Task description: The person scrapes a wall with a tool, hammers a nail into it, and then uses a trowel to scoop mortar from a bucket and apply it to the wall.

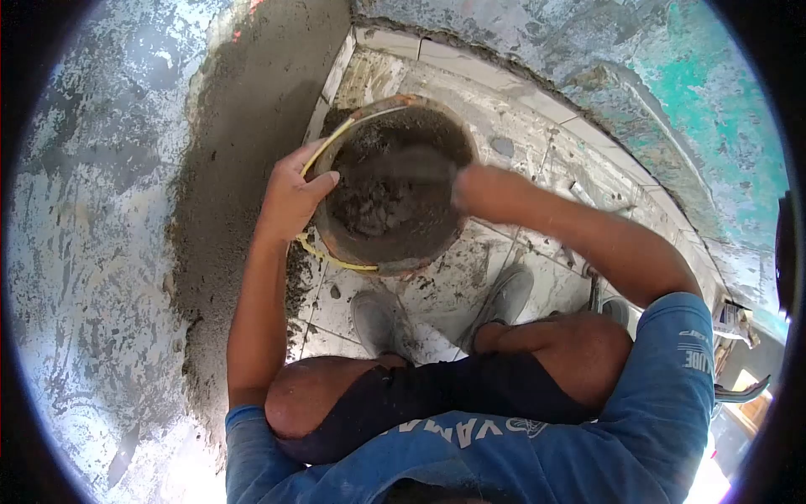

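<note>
A round bucket [338,239] stands on the tiled floor between the wall and my feet, with dark wet mortar [378,189] inside. My left hand [294,195] grips the bucket's left rim, its thumb over the edge, beside a yellow rim or handle strip [344,264]. At the right side of the bucket my right hand [487,193] is closed and blurred by motion. A smeared shape reaches from it over the mortar; what it holds is too blurred to make out.
Walls rise at the left, with a strip of wet mortar [227,168], and at the upper right, with peeling green paint [684,80]. My shoes [374,319] are just below the bucket. Mortar splashes dot the floor tiles [336,307]. A tool lies at the right.
</note>
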Available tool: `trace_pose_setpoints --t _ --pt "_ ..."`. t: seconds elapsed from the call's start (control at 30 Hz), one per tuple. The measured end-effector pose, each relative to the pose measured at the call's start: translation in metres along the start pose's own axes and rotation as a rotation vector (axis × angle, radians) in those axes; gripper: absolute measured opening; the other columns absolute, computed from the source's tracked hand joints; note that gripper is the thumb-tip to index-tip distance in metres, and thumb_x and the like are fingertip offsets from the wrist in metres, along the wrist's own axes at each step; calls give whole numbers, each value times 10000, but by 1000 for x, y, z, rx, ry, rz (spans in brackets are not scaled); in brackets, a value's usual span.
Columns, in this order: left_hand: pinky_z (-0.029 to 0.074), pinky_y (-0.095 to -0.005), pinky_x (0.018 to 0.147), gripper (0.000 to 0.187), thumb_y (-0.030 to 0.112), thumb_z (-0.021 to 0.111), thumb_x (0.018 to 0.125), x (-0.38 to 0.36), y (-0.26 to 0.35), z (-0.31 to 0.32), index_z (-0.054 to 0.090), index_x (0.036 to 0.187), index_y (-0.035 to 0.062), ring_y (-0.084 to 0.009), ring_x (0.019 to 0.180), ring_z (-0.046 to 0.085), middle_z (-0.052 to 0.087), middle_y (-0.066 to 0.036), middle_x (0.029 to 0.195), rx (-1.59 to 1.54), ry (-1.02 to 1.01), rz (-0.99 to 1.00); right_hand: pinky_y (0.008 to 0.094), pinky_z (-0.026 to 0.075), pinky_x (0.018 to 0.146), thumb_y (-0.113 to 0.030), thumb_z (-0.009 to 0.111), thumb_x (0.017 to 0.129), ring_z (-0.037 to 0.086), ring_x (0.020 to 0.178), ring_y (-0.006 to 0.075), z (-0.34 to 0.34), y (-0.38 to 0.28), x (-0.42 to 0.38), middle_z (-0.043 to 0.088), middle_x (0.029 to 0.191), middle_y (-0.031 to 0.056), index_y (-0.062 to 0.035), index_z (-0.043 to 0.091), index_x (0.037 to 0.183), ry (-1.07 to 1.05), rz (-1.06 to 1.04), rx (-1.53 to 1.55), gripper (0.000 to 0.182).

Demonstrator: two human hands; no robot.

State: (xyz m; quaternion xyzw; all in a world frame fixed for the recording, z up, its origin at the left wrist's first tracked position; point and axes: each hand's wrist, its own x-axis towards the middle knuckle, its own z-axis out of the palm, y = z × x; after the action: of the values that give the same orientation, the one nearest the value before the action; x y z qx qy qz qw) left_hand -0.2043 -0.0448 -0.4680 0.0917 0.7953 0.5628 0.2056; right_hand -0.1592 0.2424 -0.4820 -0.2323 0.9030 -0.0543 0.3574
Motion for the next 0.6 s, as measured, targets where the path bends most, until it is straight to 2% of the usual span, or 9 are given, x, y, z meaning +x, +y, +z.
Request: trace_pose_setpoints --t 0.03,0.07,0.13,0.17,0.23,0.3,0.47,0.53,0.6 --pt "429 -291 898 459 47 608 799 -2 1 1 540 1243 -50 -152 976 560 620 -79 1092 -68 -2 -46 423 580 673 -155 578 835 690 822 343 -10 1 1 683 837 190 -2 706 889 80 159 84 207" --pt "429 -291 898 459 47 608 799 -2 -1 0 540 1243 -50 -152 976 560 620 -79 1092 -60 -10 -55 423 580 673 -155 578 835 690 822 343 -18 -3 6 683 837 190 -2 706 889 77 158 98 207" --pt "434 -282 885 460 40 610 801 4 -5 -4 536 1247 -49 -142 976 558 613 -72 1097 128 -79 76 416 583 654 -123 587 819 697 803 331 -33 -23 24 692 808 175 3 710 881 120 124 77 187" --pt "434 -282 885 460 40 610 801 9 -5 -7 536 1247 -49 -142 976 558 613 -72 1097 132 -87 76 417 582 676 -90 586 805 699 837 323 -25 -51 23 696 854 183 1 713 890 178 131 20 177" --pt "434 -274 890 429 23 621 797 10 -7 -12 564 1215 -55 -131 975 554 631 -70 1072 -37 -100 -16 427 580 683 -83 594 793 698 857 320 6 -63 28 698 872 184 -5 716 887 242 -124 -82 172" --pt "430 -271 893 437 29 627 793 10 -6 -11 565 1219 -50 -127 976 554 627 -60 1081 -119 -91 -33 430 578 677 -90 591 795 695 850 330 7 -60 13 697 867 184 -1 715 875 174 -115 -55 173" --pt "424 -280 911 448 30 612 799 3 -11 -8 546 1235 -48 -150 1013 561 614 -85 1120 -8 -34 1 429 572 672 -113 558 812 683 821 372 -3 -9 12 687 871 196 12 706 858 15 -71 -32 199" --pt "423 -281 912 441 26 609 800 -2 -4 -4 549 1230 -48 -151 1009 563 616 -84 1118 74 -55 38 429 565 688 -133 529 832 676 811 380 -8 0 15 672 882 214 20 692 872 85 227 131 227" --pt "422 -281 912 433 23 606 802 3 1 -3 553 1226 -48 -151 1004 565 618 -84 1116 159 -72 101 428 564 683 -142 528 839 678 798 373 21 -14 15 666 869 223 26 685 876 68 143 134 233"
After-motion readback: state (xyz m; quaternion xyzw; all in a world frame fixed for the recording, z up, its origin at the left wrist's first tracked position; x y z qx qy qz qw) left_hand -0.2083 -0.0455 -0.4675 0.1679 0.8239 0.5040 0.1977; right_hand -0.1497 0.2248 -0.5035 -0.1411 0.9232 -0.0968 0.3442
